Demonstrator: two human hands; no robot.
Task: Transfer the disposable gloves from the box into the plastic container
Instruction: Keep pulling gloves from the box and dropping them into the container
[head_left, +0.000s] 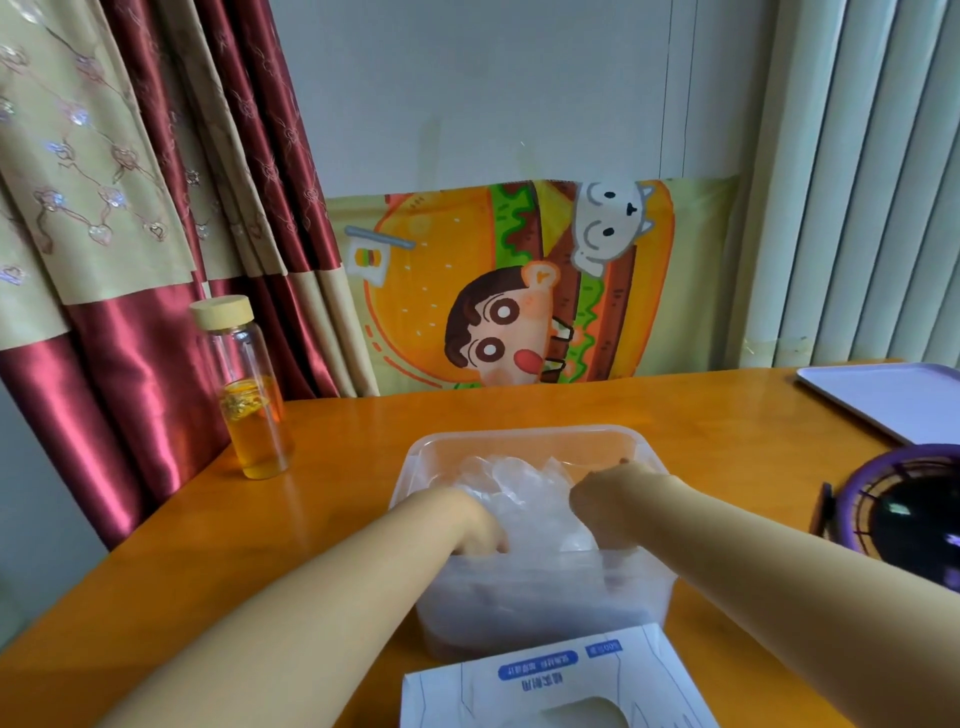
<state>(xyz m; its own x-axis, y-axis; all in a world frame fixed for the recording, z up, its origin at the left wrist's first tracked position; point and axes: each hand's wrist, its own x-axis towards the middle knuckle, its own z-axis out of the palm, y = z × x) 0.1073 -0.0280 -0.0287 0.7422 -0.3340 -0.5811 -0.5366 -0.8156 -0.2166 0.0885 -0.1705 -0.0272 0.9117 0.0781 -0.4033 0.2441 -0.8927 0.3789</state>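
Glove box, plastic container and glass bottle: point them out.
glove box (550, 675), head view, on its printed top panel.
plastic container (519, 430), head view, on its far rim.
glass bottle (254, 395), head view, on its clear body.

The plastic container (524, 434) is a frosted see-through rectangular tub with rounded corners, sitting upright with no lid, mid table (337, 467). Inside it there's a crumpled heap of thin clear disposable gloves (519, 483). The box (550, 675) is white cardboard with blue labels and an oval opening on top, lying flat just in front of the tub's near wall.
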